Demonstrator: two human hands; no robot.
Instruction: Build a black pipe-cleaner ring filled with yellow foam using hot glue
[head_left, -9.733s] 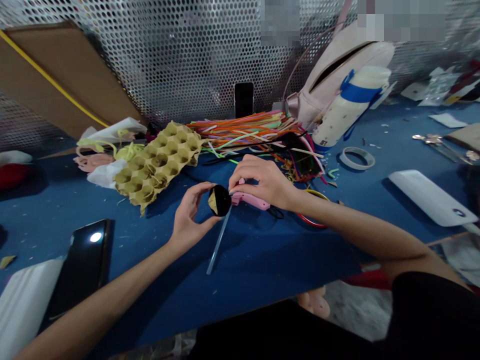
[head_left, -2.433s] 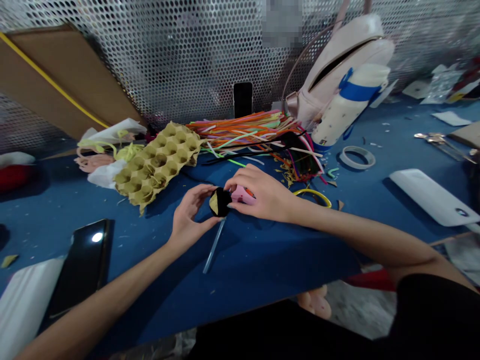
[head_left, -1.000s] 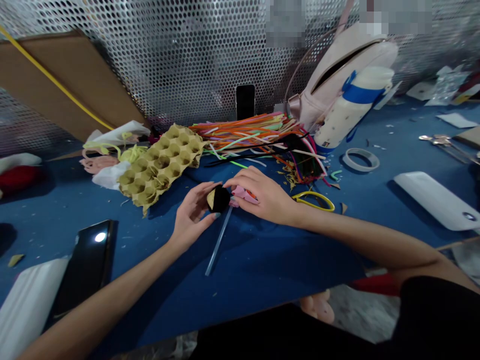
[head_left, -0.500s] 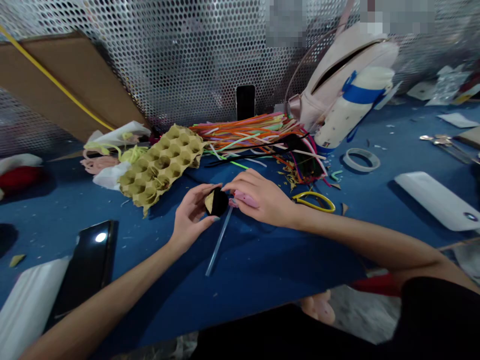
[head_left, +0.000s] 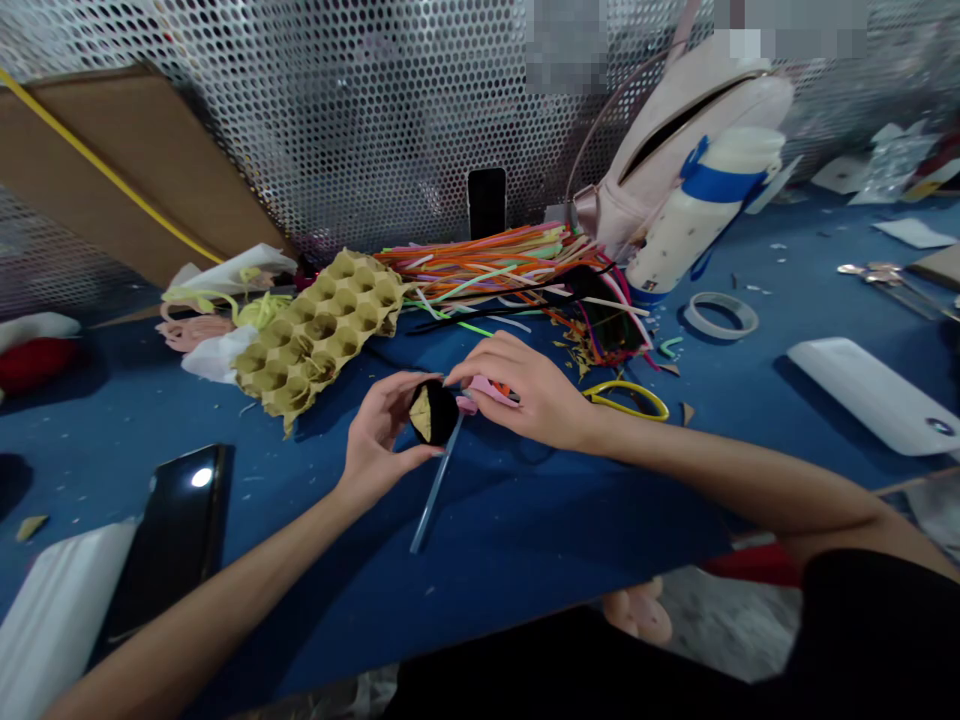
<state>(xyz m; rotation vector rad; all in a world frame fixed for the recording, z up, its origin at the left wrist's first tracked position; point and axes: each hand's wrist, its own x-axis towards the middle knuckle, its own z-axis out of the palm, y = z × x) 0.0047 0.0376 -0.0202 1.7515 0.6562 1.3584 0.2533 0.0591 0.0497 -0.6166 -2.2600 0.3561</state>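
Observation:
My left hand (head_left: 380, 425) curls around a small round piece, a tan egg-carton cup (head_left: 423, 414) with black fuzzy covering (head_left: 444, 412) on its right side. Close beside it, my right hand (head_left: 525, 392) grips a pink glue gun (head_left: 480, 385) with an orange part showing between the fingers. Much of the glue gun is hidden by that hand. From its pink end a clear glue stick (head_left: 435, 492) slants down toward the near left. My right fingertips are at the edge of the black covering; whether they touch it I cannot tell.
Behind my hands lie an egg carton (head_left: 322, 325) and a pile of coloured pipe cleaners (head_left: 487, 262). Yellow-handled scissors (head_left: 628, 400), a tape roll (head_left: 720, 316) and a bottle (head_left: 697, 215) are to the right. A phone (head_left: 169, 530) lies near my left forearm.
The cup has turned slightly in my left hand, showing more of its tan side. My right hand has shifted a little, and the glue gun's orange part now shows.

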